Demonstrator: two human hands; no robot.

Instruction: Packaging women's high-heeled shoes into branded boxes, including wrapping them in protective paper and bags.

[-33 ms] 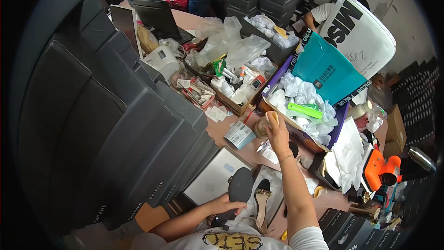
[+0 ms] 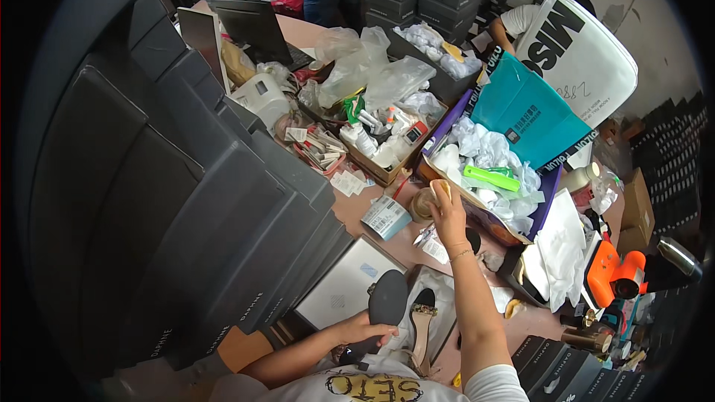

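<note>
In my left hand (image 2: pixel 365 330) is a sandal (image 2: pixel 389 301), its dark sole turned up and my fingers wrapped round its middle. Its mate, a sandal with a jewelled strap (image 2: pixel 423 320), rests among white paper in an open shoe box (image 2: pixel 445 283) just to the right. Farther out, my right hand (image 2: pixel 449 217) pinches a small pale, yellowish pad (image 2: pixel 439 190); whether it is sponge or cloth I cannot tell. That pad is held over or beside a brownish jar (image 2: pixel 421 207), whose opening is partly hidden by the fingers.
Stacked dark shoe boxes (image 2: pixel 149 216) wall off the left. Beyond the jar stand a carton of bottles and plastic bags (image 2: pixel 387 171) and a purple box of crumpled wrapping (image 2: pixel 551 193). An orange heat gun (image 2: pixel 625 272) lies at right. Two people work at the back.
My right hand has shifted very slightly with the pad, beside the jar. The left hand and the sandal stay where they were.
</note>
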